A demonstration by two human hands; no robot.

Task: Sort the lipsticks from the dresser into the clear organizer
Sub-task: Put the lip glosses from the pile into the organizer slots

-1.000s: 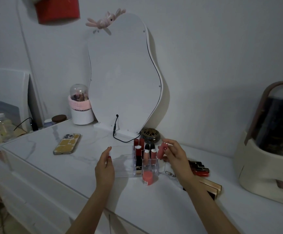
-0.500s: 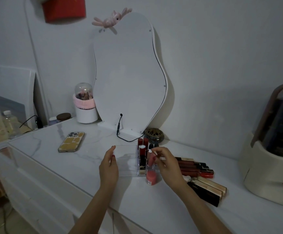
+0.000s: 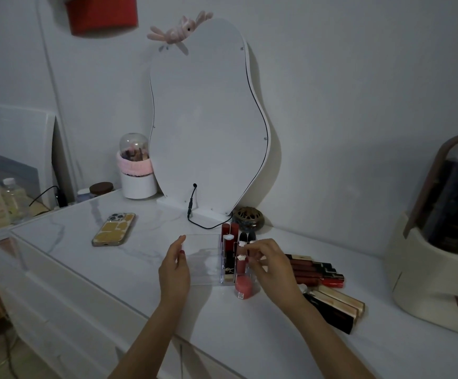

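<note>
The clear organizer (image 3: 204,258) stands mid-dresser. Several red and black lipsticks (image 3: 229,242) stand upright in its right slots. My left hand (image 3: 174,272) grips the organizer's left wall. My right hand (image 3: 271,265) pinches the white top of a pink lipstick (image 3: 241,266) that stands in a front slot. A squat pink lipstick (image 3: 242,288) stands on the dresser just in front of the organizer. Loose dark red tubes (image 3: 315,272) and gold and black tubes (image 3: 337,305) lie to the right of my right hand.
A phone (image 3: 114,228) lies at the left. The wavy mirror (image 3: 208,127) with its black cable (image 3: 195,214) stands behind, beside a brush holder (image 3: 137,176) and a brass dish (image 3: 248,218). A domed cosmetic case (image 3: 441,242) fills the right.
My right hand has come down from above the organizer and lowered the pink lipstick into a front slot. The left hand has stayed at the organizer's left side.
</note>
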